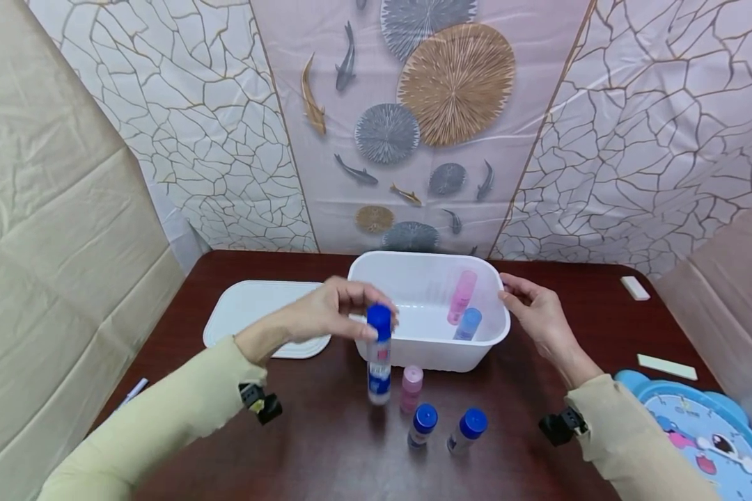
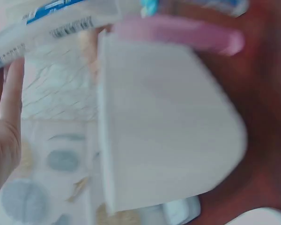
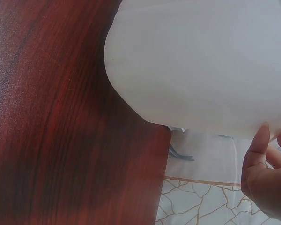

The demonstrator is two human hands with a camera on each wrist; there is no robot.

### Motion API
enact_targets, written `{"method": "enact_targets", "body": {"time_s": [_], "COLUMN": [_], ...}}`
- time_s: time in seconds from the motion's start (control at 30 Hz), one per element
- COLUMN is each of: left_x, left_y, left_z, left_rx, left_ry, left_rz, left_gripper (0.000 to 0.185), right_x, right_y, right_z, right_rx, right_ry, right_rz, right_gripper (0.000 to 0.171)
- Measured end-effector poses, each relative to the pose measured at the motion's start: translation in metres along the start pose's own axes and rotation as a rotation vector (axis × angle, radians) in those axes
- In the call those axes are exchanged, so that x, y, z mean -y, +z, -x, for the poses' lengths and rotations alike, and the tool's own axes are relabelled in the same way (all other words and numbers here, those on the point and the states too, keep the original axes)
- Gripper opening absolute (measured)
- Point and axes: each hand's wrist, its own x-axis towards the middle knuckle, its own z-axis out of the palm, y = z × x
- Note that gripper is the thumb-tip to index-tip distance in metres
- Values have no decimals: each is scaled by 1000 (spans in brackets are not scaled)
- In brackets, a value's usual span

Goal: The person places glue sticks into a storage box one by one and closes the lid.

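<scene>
I see the dark red wooden table [image 1: 326, 445] first, backed by a patterned cloth with fish and round leaf shapes. At the table's far middle sits the white plastic tub [image 1: 429, 348], with its flat white lid [image 1: 251, 313] lying just to its left. Low on the right edge is a blue toy clock [image 1: 708, 431], and beyond it two pale erasers, one near the back corner [image 1: 635, 287] and one nearer the clock [image 1: 667, 367].

My left hand [image 1: 329, 313] pinches the blue cap of a tall glue stick [image 1: 379, 362], fingers curled round the top; the stick is upright in front of the tub's near wall, and I cannot tell whether its base touches the table. In the left wrist view the same stick [image 2: 51, 28] is blurred, beside my palm.

My right hand [image 1: 535, 313] rests on the tub's right rim, fingers curled over the edge.

Inside the tub lean a pink glue stick [image 1: 461, 297] and a light blue one [image 1: 468, 324]. On the table before the tub stand a small pink stick [image 1: 411, 388] and two blue-capped sticks [image 1: 423, 426] [image 1: 468, 430].
</scene>
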Motion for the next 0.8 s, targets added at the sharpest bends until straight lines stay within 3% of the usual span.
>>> {"method": "enact_targets", "body": {"time_s": [0.17,0.33,0.43,0.63,0.8], "left_x": [-11,8,28,63,78], "left_y": [-14,-13,-8,2,6], "left_z": [-29,-60,-74,-96,-109], "left_rx": [-220,-380,-422,-446,-457], "left_ry": [-16,-57,-88,-140,-138], "left_rz": [-13,-35,-39,-94,-142], "left_gripper": [37,35,34,34,32], "right_x": [1,0,-1,-1,-2], "right_y": [0,0,0,0,0], "right_z": [0,0,-1,0,-1], "right_rx": [-1,-13,-17,-15,-18], "right_ry": [-4,-12,-19,-13,-8], "right_rz": [-10,-17,-20,-15,-7], "right_gripper": [44,43,43,43,43]}}
